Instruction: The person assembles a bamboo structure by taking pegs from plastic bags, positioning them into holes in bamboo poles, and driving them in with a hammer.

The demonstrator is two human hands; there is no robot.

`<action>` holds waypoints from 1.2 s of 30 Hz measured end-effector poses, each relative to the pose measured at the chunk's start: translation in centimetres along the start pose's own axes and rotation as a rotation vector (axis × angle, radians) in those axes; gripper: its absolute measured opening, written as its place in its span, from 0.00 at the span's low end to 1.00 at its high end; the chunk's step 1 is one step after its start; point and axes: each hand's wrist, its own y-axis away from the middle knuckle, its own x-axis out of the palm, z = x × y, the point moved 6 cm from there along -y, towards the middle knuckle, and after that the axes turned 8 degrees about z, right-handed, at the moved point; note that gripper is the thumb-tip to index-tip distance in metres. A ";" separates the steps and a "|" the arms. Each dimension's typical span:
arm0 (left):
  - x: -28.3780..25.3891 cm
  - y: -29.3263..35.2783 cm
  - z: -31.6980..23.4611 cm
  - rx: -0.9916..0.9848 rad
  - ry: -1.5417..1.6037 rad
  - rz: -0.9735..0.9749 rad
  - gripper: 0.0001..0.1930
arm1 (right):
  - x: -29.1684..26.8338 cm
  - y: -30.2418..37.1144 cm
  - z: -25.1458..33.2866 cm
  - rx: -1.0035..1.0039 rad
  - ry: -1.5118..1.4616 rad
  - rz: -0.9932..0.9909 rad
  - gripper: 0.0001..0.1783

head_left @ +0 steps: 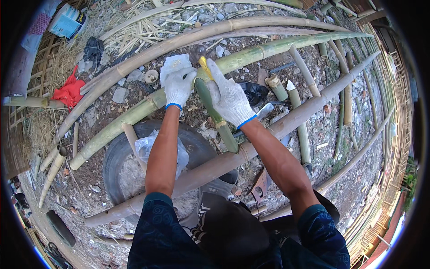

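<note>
Nearest the body, a long tan bamboo pole (233, 157) runs slantwise across the lap above an old tyre (114, 157) with a plastic bag (150, 145) lying in it. Just beyond the pole, both gloved hands work a short green bamboo piece (218, 121), which leans from the pole up toward a long green culm. The right hand (230, 98) has its grip closed around the upper part of the piece, next to something yellow (205, 67), seemingly a tool handle, though its blade end is hidden. The left hand (179, 83) has its grip closed at the top of the piece, near where it meets the green culm (251, 54). To do this well, it seems wise to keep the piece braced firmly against the pole, keep the left fingers clear of any cutting edge, and let force run along the grain. Farther off lie cut bamboo stubs (277, 87), a red cloth (69, 92), split strips (134, 31) and stony ground.
</note>
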 end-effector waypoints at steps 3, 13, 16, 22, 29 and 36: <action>0.4 0.0 0.5 -0.034 0.031 -0.028 0.16 | 0.9 -1.2 -1.1 0.019 0.142 0.108 0.40; -2.1 -0.7 3.7 0.003 0.006 -0.028 0.19 | -1.5 -1.8 3.2 0.067 0.011 0.058 0.35; -2.5 -0.8 2.6 -0.061 -0.295 -0.121 0.26 | -2.8 -1.3 3.5 -0.070 -0.074 -0.160 0.35; -1.1 -0.7 4.7 -0.386 -0.640 0.095 0.34 | -0.6 -2.3 1.2 0.106 -0.039 0.174 0.36; -0.1 -1.3 3.4 -0.351 -0.613 0.084 0.33 | 1.7 0.1 -2.0 0.138 0.079 0.201 0.39; -0.8 -1.1 3.4 -0.332 -0.629 0.055 0.34 | -1.7 0.4 3.8 -0.086 -0.176 -0.280 0.39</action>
